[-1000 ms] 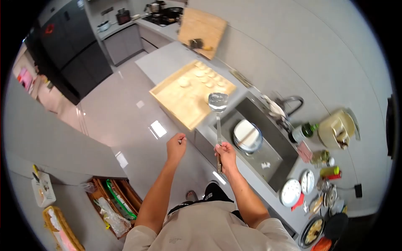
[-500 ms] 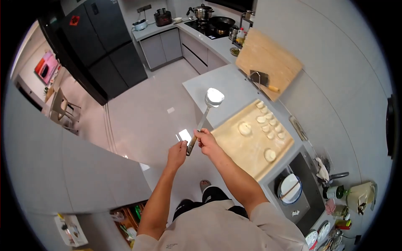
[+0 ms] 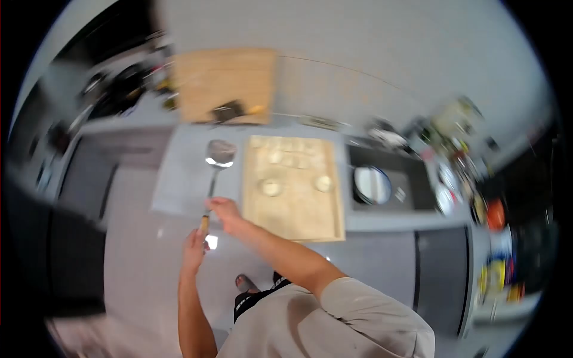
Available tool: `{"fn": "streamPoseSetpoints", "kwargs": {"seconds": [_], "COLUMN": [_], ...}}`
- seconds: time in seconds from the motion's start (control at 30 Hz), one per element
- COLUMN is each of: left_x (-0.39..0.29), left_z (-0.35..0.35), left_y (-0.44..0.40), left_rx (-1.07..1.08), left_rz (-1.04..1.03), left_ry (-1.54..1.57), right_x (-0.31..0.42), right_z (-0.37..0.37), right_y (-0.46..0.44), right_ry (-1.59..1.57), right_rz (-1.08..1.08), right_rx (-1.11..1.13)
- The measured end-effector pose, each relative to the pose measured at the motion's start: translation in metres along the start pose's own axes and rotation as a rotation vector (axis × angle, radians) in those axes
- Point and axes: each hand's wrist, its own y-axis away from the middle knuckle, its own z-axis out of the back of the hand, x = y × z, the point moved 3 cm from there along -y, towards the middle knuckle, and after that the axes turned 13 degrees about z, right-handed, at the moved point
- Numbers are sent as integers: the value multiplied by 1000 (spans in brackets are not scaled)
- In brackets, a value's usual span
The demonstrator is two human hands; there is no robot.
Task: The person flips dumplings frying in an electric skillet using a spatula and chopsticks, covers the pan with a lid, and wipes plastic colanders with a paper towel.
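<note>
I hold a metal wok spatula (image 3: 213, 182) with a wooden handle, its broad shiny head pointing away from me over the grey counter. My right hand (image 3: 224, 213) is closed around the upper handle. Lower down, my left hand (image 3: 193, 249) has its fingers closed at the handle's end. To the right of the spatula lies a wooden board (image 3: 292, 218) carrying several small pale dough pieces in rows at its far side. Two larger round dough pieces sit nearer me, a left one (image 3: 270, 187) and a right one (image 3: 323, 183). Motion blurs the view.
A large board (image 3: 227, 77) leans on the wall, with a dark-bladed scraper (image 3: 228, 111) before it. Right of the dough board is a sink (image 3: 412, 185) with a white bowl (image 3: 371, 184). Bottles and dishes crowd the right corner. A wok (image 3: 128, 80) stands at far left.
My view has swung right, toward the counter and sink, so the fridge is out of sight. Both hands still grip the spatula, whose head now shows over the counter beside the dough board.
</note>
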Motion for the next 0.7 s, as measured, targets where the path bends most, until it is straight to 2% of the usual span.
{"fn": "streamPoseSetpoints", "kwargs": {"seconds": [0.07, 0.13, 0.2, 0.3, 0.37, 0.43, 0.57, 0.6, 0.7], "left_x": [-38, -72, -97, -121, -132, -139, -130, -130, -136], "left_z": [-39, -97, -159, -275, -351, -429, -580, -616, -714], "left_y": [-19, -36, -39, -20, 5, 34, 91, 103, 151], "left_rx": [209, 378, 575, 774, 836, 855, 989, 1096, 1195], "left_rz": [-4, 10, 108, 105, 66, -25, 16, 77, 177], "left_ry": [-16, -28, 50, -78, -151, -357, -388, -317, -270], "right_x": [24, 42, 56, 74, 90, 97, 122, 125, 139], "right_z": [54, 111, 186, 295, 367, 447, 588, 619, 702], "right_y": [11, 20, 39, 79, 113, 153, 242, 261, 318], "right_ry": [-40, -80, -118, -128, -117, -87, -7, -42, -37], "right_rz": [55, 126, 183, 275, 401, 377, 391, 393, 329], "right_rx": [-212, -264, -342, -424, -631, -661, -772, -798, -785]}}
